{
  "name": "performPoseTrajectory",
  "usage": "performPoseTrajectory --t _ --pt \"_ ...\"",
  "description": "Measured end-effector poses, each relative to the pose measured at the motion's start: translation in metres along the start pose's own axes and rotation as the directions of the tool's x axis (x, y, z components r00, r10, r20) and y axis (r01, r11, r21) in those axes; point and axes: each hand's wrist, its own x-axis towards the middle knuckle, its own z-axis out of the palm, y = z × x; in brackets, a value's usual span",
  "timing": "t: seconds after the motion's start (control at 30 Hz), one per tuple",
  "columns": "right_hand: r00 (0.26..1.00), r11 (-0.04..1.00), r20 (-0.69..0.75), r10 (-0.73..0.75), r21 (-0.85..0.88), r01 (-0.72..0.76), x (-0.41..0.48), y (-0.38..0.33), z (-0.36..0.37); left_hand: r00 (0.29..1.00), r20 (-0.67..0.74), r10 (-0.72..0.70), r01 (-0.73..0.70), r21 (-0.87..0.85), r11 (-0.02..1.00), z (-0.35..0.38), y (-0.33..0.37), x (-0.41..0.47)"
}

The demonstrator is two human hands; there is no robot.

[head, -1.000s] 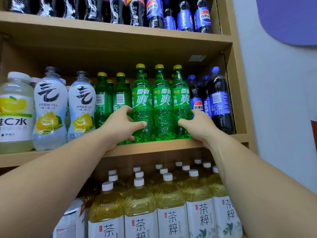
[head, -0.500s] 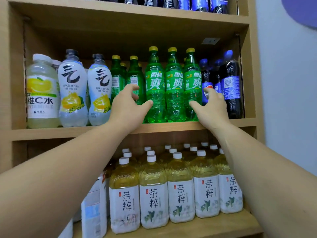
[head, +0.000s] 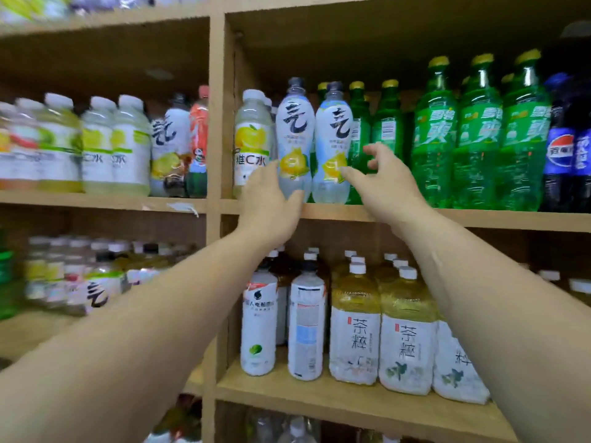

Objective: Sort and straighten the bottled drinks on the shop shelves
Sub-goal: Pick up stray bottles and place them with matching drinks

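Note:
Two pale lemon sparkling-water bottles stand side by side on the middle shelf (head: pixel 415 215). My left hand (head: pixel 271 206) cups the lower part of the left lemon bottle (head: pixel 292 135), thumb at its front and fingers at its left side. My right hand (head: pixel 380 183) hovers with spread fingers beside the right lemon bottle (head: pixel 334 129), its thumb tip at that bottle's label. Green soda bottles (head: pixel 479 135) with yellow caps stand upright in a row further right.
A vitamin C water bottle (head: pixel 252 139) stands left of the lemon bottles against the wooden upright (head: pixel 216 123). Dark cola bottles (head: pixel 563 145) fill the shelf's right end. Yellow tea bottles (head: pixel 406 330) and white bottles (head: pixel 305 321) stand on the shelf below. The blurred left bay holds mixed bottles.
Both hands have left the green soda bottles and moved left to the two lemon bottles. The view has swung left, bringing the neighbouring bay into sight.

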Motion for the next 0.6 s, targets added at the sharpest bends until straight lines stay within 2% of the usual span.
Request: performPoseTrajectory --t 0.17,0.27,0.4,0.6 --pt "0.984 0.977 0.176 0.035 -0.215 0.004 0.026 -0.007 0.022 0.991 0.117 0.064 -0.075 0.090 0.993 -0.003 -0.005 0.010" --pt "0.981 0.987 0.178 0.079 -0.150 -0.053 0.039 -0.004 0.025 0.977 0.211 -0.034 0.016 0.084 0.996 -0.011 -0.003 0.022" --pt "0.983 0.991 0.122 0.136 -0.010 -0.136 0.046 0.004 0.028 0.966 0.224 -0.130 0.153 -0.088 0.984 -0.011 -0.001 0.040" --pt "0.989 0.992 0.090 0.113 -0.067 -0.107 0.041 0.003 0.030 0.966 0.194 -0.168 0.206 -0.193 0.959 -0.003 0.004 0.046"
